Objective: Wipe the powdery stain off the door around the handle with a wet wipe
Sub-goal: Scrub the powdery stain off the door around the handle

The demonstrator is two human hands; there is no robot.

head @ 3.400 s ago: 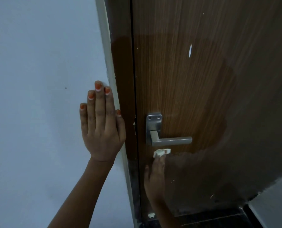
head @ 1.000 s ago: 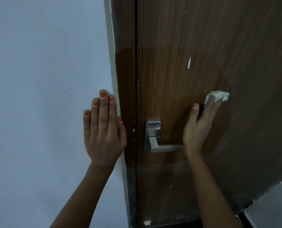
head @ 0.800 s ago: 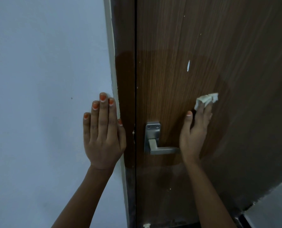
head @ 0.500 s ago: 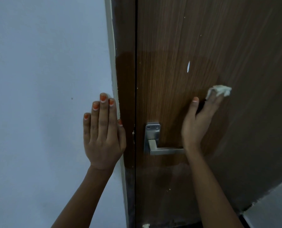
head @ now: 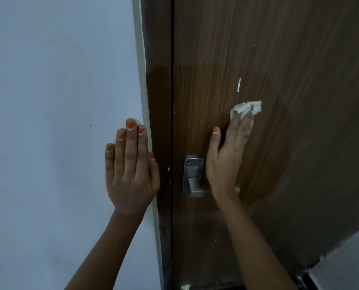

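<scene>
- Two hands up: left hand (head: 130,172) flat on the wall (head: 49,101), fingers straight, empty.
- Right hand (head: 226,160) presses the wipe (head: 245,108) on the door (head: 300,59) with straight fingers, above-right of the handle (head: 193,170).
- Around it looks wiped; stain (head: 205,225) below likely remains.

Setting: an indoor doorway in a plainly finished building, probably a home; I cannot tell which room.
Evidence I see:
- wood-grain door (head: 258,49)
- brushed-metal lever handle (head: 192,176) on a screwed backplate
- brown door frame (head: 158,101)
- smooth pale painted wall (head: 49,101) on the left
</scene>
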